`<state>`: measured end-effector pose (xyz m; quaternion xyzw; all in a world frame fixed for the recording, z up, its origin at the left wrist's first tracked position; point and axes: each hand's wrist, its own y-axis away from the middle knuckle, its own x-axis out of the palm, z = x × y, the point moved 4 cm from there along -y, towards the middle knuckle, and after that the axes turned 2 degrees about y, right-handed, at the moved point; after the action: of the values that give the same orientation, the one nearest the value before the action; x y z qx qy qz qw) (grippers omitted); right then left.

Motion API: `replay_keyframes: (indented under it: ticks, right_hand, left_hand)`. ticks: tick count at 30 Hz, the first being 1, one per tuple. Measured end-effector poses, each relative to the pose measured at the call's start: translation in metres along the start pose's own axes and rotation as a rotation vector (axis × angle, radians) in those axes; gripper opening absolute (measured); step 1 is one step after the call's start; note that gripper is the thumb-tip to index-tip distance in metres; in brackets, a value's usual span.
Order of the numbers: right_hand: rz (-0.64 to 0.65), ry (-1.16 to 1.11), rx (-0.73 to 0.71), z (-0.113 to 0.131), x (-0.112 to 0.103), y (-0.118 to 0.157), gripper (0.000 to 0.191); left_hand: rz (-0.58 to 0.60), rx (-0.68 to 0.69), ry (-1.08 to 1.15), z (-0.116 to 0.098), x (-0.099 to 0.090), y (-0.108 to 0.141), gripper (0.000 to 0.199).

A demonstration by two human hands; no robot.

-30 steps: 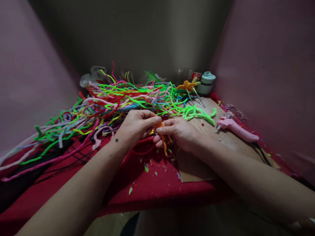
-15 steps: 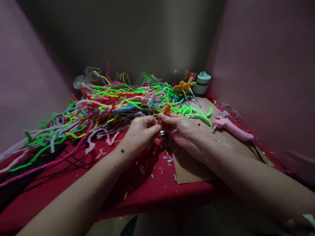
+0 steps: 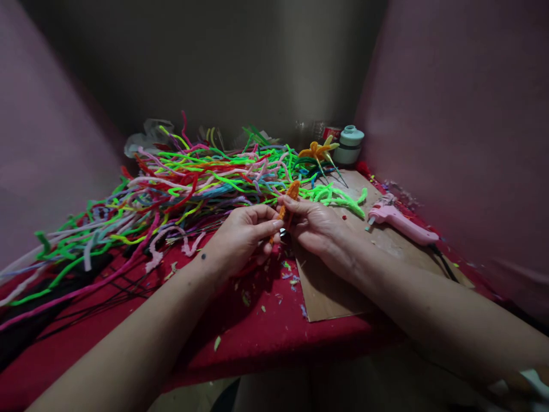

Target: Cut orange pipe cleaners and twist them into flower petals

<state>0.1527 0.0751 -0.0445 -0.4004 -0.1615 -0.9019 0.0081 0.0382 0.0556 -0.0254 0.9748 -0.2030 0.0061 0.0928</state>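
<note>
An orange fuzzy piece (image 3: 293, 190) stands up between my two hands, near the middle of the view. My left hand (image 3: 244, 234) pinches its lower part between thumb and fingers. On the other side, my right hand (image 3: 317, 229) grips the same piece higher up, with its thumb on top. A small shiny metal bit shows just below the fingertips; I cannot make out what it is. Behind the hands lies a big heap of coloured fuzzy stems (image 3: 214, 177).
A pink glue gun (image 3: 401, 223) rests on a brown board (image 3: 338, 292) at the right. Behind it are an orange and yellow flower (image 3: 318, 151) and a pale green bottle (image 3: 349, 146). Scraps dot the red cloth (image 3: 257, 337).
More of the orange piece shows between my fingers, and my left hand has shifted slightly. The whole view has moved a little.
</note>
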Motion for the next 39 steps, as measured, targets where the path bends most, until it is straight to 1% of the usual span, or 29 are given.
replay_keyframes:
  ticks: [2,5,7,9,11,12,14,16,18,19,21,22,24,26,28,30,33,36,37,39]
  right_hand:
    - [-0.006,-0.004,0.003,0.0,-0.001,0.0,0.02]
    - [0.002,-0.015,0.01,0.002,0.0,0.001,0.018]
    - [-0.003,-0.038,0.021,0.004,0.0,0.002,0.016]
    - [-0.005,-0.064,0.042,0.004,-0.001,0.002,0.014]
    - [0.01,-0.085,0.066,0.003,-0.001,0.0,0.012]
    - [0.023,-0.09,0.076,0.003,-0.001,-0.001,0.012]
    - [0.046,-0.088,0.089,0.002,-0.002,-0.004,0.011]
    - [0.072,-0.088,0.084,0.002,-0.002,-0.007,0.011]
    - [0.109,-0.107,0.086,0.0,-0.002,-0.008,0.011]
    - [0.124,-0.119,0.085,0.0,-0.002,-0.008,0.012]
    - [0.146,-0.119,0.089,-0.002,-0.001,-0.006,0.014]
    - [0.157,-0.107,0.09,-0.003,-0.001,-0.005,0.014]
    - [0.169,-0.066,0.094,-0.004,0.0,-0.002,0.014]
    - [0.164,-0.04,0.099,-0.005,0.001,-0.001,0.013]
    - [0.138,-0.031,0.097,-0.004,0.002,-0.001,0.013]
    - [0.131,-0.017,0.085,-0.002,0.004,-0.001,0.015]
    - [0.108,0.056,0.053,0.0,0.007,0.001,0.018]
    - [0.06,0.172,-0.028,0.002,0.007,0.005,0.018]
    - [0.06,0.212,-0.058,0.002,0.007,0.006,0.017]
    - [0.094,0.282,-0.102,0.002,0.007,0.007,0.014]
  left_hand:
    - [0.005,-0.004,-0.045,-0.001,0.001,0.001,0.013]
    - [-0.026,0.014,-0.166,-0.006,0.002,0.003,0.015]
    - [-0.026,0.024,-0.234,-0.009,0.002,0.005,0.016]
    - [0.006,0.044,-0.26,-0.011,0.001,0.005,0.018]
    - [0.061,0.103,-0.273,-0.013,0.0,0.004,0.025]
    - [0.091,0.156,-0.296,-0.014,0.0,0.004,0.031]
    - [0.129,0.304,-0.433,-0.016,0.0,0.005,0.041]
    - [0.106,0.475,-0.651,-0.017,0.001,0.007,0.043]
    - [0.025,0.652,-0.857,-0.017,0.002,0.009,0.039]
    - [-0.015,0.741,-0.927,-0.017,0.002,0.01,0.035]
    - [-0.061,0.894,-1.019,-0.017,0.004,0.013,0.024]
    - [-0.076,0.951,-1.053,-0.017,0.004,0.013,0.019]
    - [-0.089,1.016,-1.109,-0.018,0.004,0.015,0.017]
    - [-0.103,1.043,-1.127,-0.02,0.003,0.016,0.018]
    - [-0.099,1.04,-1.099,-0.023,0.002,0.018,0.018]
    - [-0.076,1.009,-1.048,-0.027,0.002,0.019,0.018]
    - [-0.003,0.943,-0.953,-0.03,0.002,0.02,0.018]
    - [0.045,0.869,-0.832,-0.031,0.001,0.019,0.017]
    - [0.036,0.832,-0.797,-0.032,0.0,0.019,0.016]
    - [-0.03,0.755,-0.733,-0.033,-0.004,0.019,0.014]
